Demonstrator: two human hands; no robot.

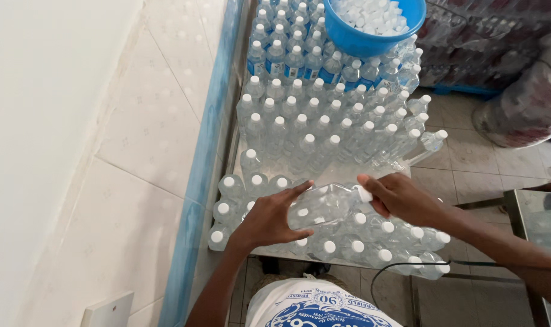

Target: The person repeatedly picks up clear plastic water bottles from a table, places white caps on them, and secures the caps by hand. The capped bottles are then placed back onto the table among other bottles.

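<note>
While both hands work just above the near rows of capped bottles (348,245), a clear plastic bottle (324,204) lies on its side between them, its long axis running left to right across the view, cap end toward the person's right. The left hand (269,218) wraps the base end, fingers curled over the top and thumb beneath. The right hand (402,197) closes its fingertips on the white cap (364,194), so each hand holds one end and neither is nearer than the other. Below them the upright bottles stand packed on a metal surface (336,175) beside a tiled wall (148,139). Farther off, more rows of bottles (324,115) with blue labels crowd together, and at the far end a blue bowl (372,37) holds loose white caps (372,13).
</note>
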